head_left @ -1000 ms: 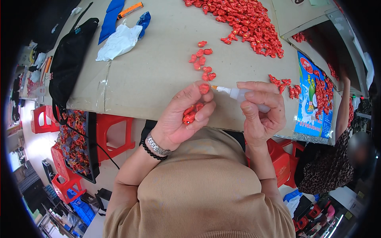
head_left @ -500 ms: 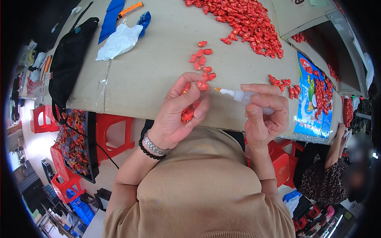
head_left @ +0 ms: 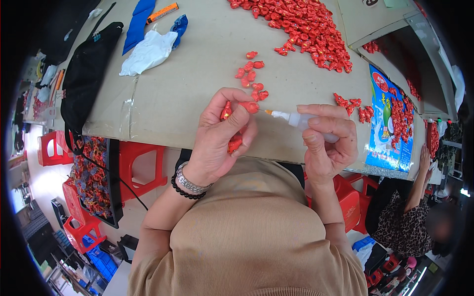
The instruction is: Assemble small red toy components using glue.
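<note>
My left hand (head_left: pixel 222 130) pinches a small red figurine (head_left: pixel 250 107) between thumb and forefinger. More red figurines (head_left: pixel 235 143) are tucked in its palm and curled fingers. In my right hand (head_left: pixel 330 143) is a translucent squeeze bottle (head_left: pixel 302 121) with a white neck and a thin needle tip (head_left: pixel 267 111). The needle points left at the pinched figurine, its end at or very near the surface; contact cannot be made out. Just beyond my left hand, several loose red figurines (head_left: pixel 251 76) lie on the table (head_left: pixel 187 93).
A large heap of red figurines (head_left: pixel 316 37) lies far right. Smaller groups rest by and on a blue printed sheet (head_left: pixel 387 148). At left are a black bag (head_left: pixel 91 79), white crumpled plastic (head_left: pixel 148 52) and an orange tube (head_left: pixel 163 12). A co-worker's arm (head_left: pixel 418 180) shows at right.
My left hand has turned slightly and shifted a little left, tilting the pinched figurine. The bottle has moved slightly left with my right hand. At right, the co-worker's hand has moved up.
</note>
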A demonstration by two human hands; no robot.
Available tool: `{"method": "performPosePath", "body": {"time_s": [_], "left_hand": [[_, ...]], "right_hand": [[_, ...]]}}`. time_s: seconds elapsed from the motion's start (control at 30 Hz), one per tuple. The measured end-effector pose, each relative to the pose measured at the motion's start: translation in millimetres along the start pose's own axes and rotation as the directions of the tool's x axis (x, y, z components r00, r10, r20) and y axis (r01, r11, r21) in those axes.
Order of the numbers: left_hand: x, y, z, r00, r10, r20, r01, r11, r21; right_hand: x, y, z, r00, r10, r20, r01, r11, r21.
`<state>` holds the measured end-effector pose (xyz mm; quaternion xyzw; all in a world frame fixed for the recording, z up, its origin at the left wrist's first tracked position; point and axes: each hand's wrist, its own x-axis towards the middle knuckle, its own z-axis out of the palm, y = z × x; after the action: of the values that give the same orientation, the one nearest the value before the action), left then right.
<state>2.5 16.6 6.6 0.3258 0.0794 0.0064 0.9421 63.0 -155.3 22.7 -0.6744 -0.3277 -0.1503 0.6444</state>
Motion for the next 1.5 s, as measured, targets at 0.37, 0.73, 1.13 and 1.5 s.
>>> {"method": "performPosePath", "body": {"time_s": [0.37,0.73,1.13,1.5], "left_hand": [[-1,-2,-6,0.991,-0.132,-0.008,0.130,0.984,-0.122],[-1,-5,-7,0.992,-0.126,-0.001,0.125,0.985,-0.120],[-1,-4,-11,0.992,-0.128,-0.005,0.126,0.981,-0.145],[1,-7,-16,0.983,-0.166,0.080,0.182,0.945,-0.274]], "right_hand": [[1,-3,2,1.000,0.002,-0.014,-0.001,1.000,0.027],[3,0,2,1.000,0.019,0.013,-0.019,0.999,-0.026],[1,1,2,0.997,-0.082,-0.014,0.082,0.997,-0.010],[0,10,6,0.956,0.289,-0.055,-0.255,0.907,0.336]]}}
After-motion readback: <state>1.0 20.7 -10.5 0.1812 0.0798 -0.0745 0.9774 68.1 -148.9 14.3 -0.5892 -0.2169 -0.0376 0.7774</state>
